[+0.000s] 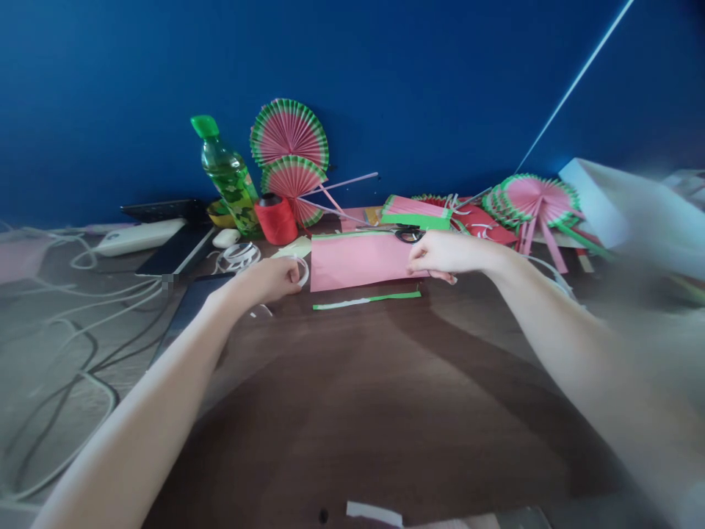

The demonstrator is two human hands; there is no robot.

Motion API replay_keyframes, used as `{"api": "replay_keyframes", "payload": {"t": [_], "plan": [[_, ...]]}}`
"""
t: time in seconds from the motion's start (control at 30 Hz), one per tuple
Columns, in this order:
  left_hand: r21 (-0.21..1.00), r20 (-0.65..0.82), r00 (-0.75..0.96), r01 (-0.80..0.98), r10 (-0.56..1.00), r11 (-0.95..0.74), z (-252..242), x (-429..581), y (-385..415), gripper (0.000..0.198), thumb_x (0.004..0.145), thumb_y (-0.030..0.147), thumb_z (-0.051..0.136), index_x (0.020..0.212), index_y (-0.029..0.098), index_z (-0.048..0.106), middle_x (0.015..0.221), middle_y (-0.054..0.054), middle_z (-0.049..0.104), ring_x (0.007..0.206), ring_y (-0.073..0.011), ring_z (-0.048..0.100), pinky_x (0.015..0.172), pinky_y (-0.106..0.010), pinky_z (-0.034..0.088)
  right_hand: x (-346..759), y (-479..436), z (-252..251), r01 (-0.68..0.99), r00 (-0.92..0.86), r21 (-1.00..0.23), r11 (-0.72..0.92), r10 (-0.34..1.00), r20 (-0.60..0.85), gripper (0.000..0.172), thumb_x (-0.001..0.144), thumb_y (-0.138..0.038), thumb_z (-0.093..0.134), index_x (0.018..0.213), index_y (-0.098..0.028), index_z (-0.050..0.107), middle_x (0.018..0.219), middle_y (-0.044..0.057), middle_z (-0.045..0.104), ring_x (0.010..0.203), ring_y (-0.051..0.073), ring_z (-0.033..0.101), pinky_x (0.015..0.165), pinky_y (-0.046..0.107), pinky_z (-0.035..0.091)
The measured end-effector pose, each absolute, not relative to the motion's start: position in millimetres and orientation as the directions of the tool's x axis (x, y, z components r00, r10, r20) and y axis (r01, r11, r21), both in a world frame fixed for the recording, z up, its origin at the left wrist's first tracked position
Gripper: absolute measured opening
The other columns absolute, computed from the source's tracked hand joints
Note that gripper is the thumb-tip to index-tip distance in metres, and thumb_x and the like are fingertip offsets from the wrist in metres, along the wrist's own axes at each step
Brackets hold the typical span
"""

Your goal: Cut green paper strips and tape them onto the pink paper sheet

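Blue wall (396, 81) rose behind the far edge of a dark brown table (374, 411), whose right side was blurred. Midway along the far part of the table lay a pink paper sheet (358, 262), its long sides roughly parallel to the far edge and its far side bordered in green. Left hand (269, 279): just beyond the sheet's left end, its grip was curled closed about a white ring (303, 272). Right hand (449, 253): at the sheet's right end, its fingers were bent, thumb near forefinger; whether this grip pinched the paper or merely rested on it could not be told. Dark-handled scissors (408, 234) lay just beside the right hand, at the sheet's far side. A narrow green-and-white strip (393, 297) lay nearer the near edge than the sheet, apart from it. Toward the far left corner stood a green-capped bottle (228, 176) and a red cone of thread (277, 222); behind the cone, pleated pink fans (289, 136) leaned on the wall. More fans (532, 195) were heaped toward the far right corner. Pale cables (113, 393) looped along the left side.
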State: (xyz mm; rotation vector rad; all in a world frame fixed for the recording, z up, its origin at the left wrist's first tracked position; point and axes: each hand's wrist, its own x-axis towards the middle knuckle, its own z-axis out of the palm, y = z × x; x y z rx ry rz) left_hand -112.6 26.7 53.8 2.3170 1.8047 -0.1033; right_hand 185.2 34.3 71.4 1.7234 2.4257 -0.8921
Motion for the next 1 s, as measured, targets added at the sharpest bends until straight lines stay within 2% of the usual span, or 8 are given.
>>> {"api": "replay_keyframes", "payload": {"t": [0.13,0.27,0.4,0.57,0.67,0.73,0.87,1.0], "plan": [[0.099,-0.225,0.222,0.974,0.949,-0.204,54,-113,28,0.012,0.067,0.032,0.05,0.068,0.02,0.051,0.074,-0.002,0.063,0.066,-0.018,0.056,0.056,-0.027,0.035,185,34,75,0.858,-0.36,-0.462,0.223,0.903,-0.232,0.026,0.078,-0.033,0.049,0.074,-0.015,0.066,0.034,-0.005,0.044,0.031,0.007,0.042,0.044,0.022,0.035],[0.119,-0.184,0.27,0.96,0.945,-0.252,52,-111,29,0.012,0.07,0.031,0.048,0.069,0.02,0.052,0.074,-0.002,0.064,0.068,-0.0183,0.057,0.059,-0.027,0.036,188,34,81,0.881,-0.26,-0.434,0.191,0.96,-0.105,0.027,0.078,-0.035,0.049,0.073,-0.016,0.067,0.037,-0.005,0.041,0.033,0.007,0.037,0.042,0.023,0.029],[0.216,-0.134,0.345,0.925,0.929,-0.313,50,-109,29,0.017,0.071,0.033,0.046,0.075,0.02,0.056,0.077,-0.002,0.065,0.07,-0.0179,0.058,0.064,-0.027,0.039,200,38,88,0.921,-0.094,-0.37,0.12,0.992,0.089,0.023,0.077,-0.03,0.049,0.072,-0.016,0.068,0.045,-0.001,0.049,0.04,0.01,0.041,0.046,0.025,0.031],[0.333,-0.051,0.245,0.918,0.968,-0.214,58,-120,32,0.023,0.071,0.032,0.044,0.081,0.021,0.061,0.077,-0.002,0.068,0.073,-0.0193,0.06,0.066,-0.027,0.042,218,54,76,0.901,0.026,-0.429,0.062,0.981,0.195,0.018,0.072,-0.021,0.052,0.081,-0.016,0.067,0.072,0.007,0.066,0.061,0.018,0.059,0.06,0.029,0.042],[0.352,0.029,0.148,0.924,0.989,-0.149,70,-133,35,0.024,0.069,0.023,0.041,0.079,0.02,0.063,0.07,-0.001,0.067,0.07,-0.0192,0.061,0.065,-0.026,0.042,227,68,55,0.926,0.022,-0.363,0.103,0.946,0.324,0.024,0.068,-0.014,0.053,0.089,-0.016,0.065,0.084,0.009,0.068,0.078,0.023,0.061,0.072,0.034,0.045],[0.349,0.081,0.093,0.93,0.992,-0.115,77,-138,35,0.024,0.066,0.019,0.041,0.074,0.02,0.063,0.071,-0.002,0.067,0.07,-0.0191,0.06,0.066,-0.026,0.042,232,77,38,0.947,-0.033,-0.28,0.155,0.917,0.397,0.03,0.066,-0.016,0.057,0.096,-0.015,0.064,0.1,0.012,0.065,0.094,0.028,0.058,0.081,0.04,0.044],[0.377,0.102,0.011,0.925,0.995,-0.049,85,-140,31,0.021,0.064,0.018,0.042,0.071,0.021,0.062,0.073,-0.002,0.068,0.068,-0.0188,0.06,0.062,-0.026,0.041,238,86,16,0.951,-0.096,-0.237,0.196,0.922,0.375,0.047,0.068,-0.019,0.06,0.114,-0.014,0.056,0.113,0.015,0.06,0.104,0.032,0.054,0.085,0.045,0.043],[0.378,0.12,0.014,0.924,0.993,-0.059,85,-139,31,0.019,0.065,0.02,0.044,0.071,0.021,0.062,0.074,-0.001,0.068,0.07,-0.0188,0.06,0.063,-0.025,0.041,240,85,13,0.953,-0.075,-0.241,0.182,0.915,0.396,0.039,0.069,-0.018,0.059,0.108,-0.015,0.06,0.108,0.014,0.062,0.101,0.032,0.056,0.084,0.045,0.045]]}}
